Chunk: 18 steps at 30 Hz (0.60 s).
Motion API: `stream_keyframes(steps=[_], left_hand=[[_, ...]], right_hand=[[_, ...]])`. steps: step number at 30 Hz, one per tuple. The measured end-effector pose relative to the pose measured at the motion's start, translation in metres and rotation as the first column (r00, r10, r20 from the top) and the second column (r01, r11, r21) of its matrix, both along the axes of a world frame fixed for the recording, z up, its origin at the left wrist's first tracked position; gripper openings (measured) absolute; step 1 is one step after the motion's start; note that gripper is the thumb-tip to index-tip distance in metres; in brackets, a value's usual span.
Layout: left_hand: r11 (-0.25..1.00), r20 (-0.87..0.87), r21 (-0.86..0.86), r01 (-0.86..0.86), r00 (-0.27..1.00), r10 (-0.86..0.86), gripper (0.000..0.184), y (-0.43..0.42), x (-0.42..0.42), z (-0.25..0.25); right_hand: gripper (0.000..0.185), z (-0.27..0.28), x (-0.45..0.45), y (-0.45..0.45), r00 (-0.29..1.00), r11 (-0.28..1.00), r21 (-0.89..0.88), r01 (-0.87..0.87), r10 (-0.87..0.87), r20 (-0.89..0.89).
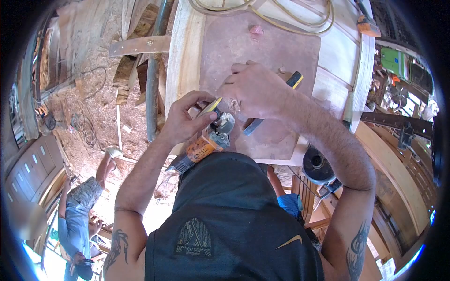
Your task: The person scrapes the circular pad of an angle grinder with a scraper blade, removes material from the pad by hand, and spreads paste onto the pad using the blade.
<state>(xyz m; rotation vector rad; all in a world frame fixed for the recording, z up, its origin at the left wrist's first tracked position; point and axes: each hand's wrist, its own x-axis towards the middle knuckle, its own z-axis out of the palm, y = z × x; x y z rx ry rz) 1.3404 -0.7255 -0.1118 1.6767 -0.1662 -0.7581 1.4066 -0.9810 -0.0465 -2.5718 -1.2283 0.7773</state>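
Note:
My left hand (185, 119) grips a small dark piece with a yellow edge (209, 108), thumb pressed on it, right beside the head of an orange and grey power tool (201, 148). That tool rests at the table's front edge, against my dark shirt. Over the brownish board (262, 42), my right hand (255, 89) is curled, its fingertips near the yellow-edged piece; whatever it pinches is hidden. A black tool with yellow stripes (295, 79) lies on the board, passing under my right wrist. Its blue-grey end (253, 125) shows below.
A hose (323, 28) loops over the table's far side, near an orange-ended tool (368, 25). A round black machine (316, 164) stands by the right front edge. Pipe (153, 93) and wood scraps (125, 72) are at left. Another person (77, 215) is at lower left.

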Motion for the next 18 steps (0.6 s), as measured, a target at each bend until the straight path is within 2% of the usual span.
stream_keyframes(steps=[7,10,13,18], left_hand=[[0.999,0.009,-0.035,-0.012,1.000,0.013,0.048,-0.002,-0.001,-0.001],[0.998,-0.008,-0.056,-0.027,1.000,0.027,0.046,-0.002,-0.003,-0.002],[0.998,0.007,-0.056,-0.010,1.000,0.010,0.046,-0.002,-0.002,-0.002],[0.999,0.011,-0.029,-0.018,1.000,0.019,0.047,-0.001,-0.002,-0.002]], right_hand=[[0.045,0.004,0.013,0.008,0.985,0.986,0.023,0.163,-0.161,-0.057],[0.045,-0.004,0.020,0.012,0.987,0.982,0.106,0.156,-0.151,-0.050],[0.045,-0.008,0.023,0.018,0.985,0.979,0.108,0.172,-0.169,-0.036],[0.046,0.008,0.020,0.012,0.981,0.987,0.018,0.158,-0.154,-0.118]])
